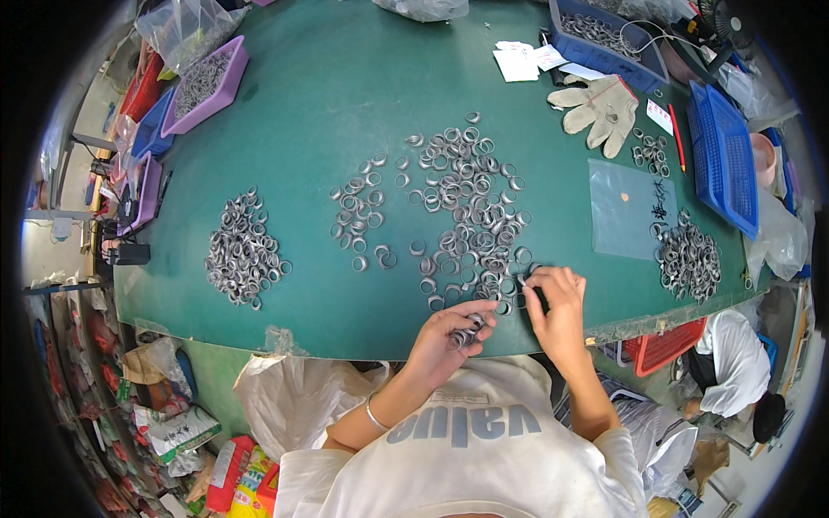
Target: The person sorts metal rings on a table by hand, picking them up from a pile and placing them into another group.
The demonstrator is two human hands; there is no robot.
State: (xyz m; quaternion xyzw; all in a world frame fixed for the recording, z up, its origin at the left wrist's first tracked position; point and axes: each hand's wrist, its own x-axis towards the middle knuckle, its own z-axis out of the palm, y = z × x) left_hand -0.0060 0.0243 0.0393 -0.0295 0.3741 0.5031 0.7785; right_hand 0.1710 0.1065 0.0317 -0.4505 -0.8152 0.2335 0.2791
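Note:
Several grey metal rings [467,333] are gathered in my left hand [439,344], its fingers curled round them at the table's near edge. Beside it, my right hand [558,304] has thumb and forefinger pinched at a ring [521,300] by the near right side of the middle heap. That big loose heap of rings [471,207] spreads up the table ahead of both hands. A smaller scattered group of rings [356,211] lies just left of it. Denser piles of rings sit at the far left [243,250] and at the right [689,259].
The green table [294,104] ends just before my body. A clear plastic bag [617,216], a work glove [598,112], a red pencil [677,138] and blue baskets [724,160] lie at right. A purple tray [233,78] of metal parts stands back left. Another person [734,363] is at lower right.

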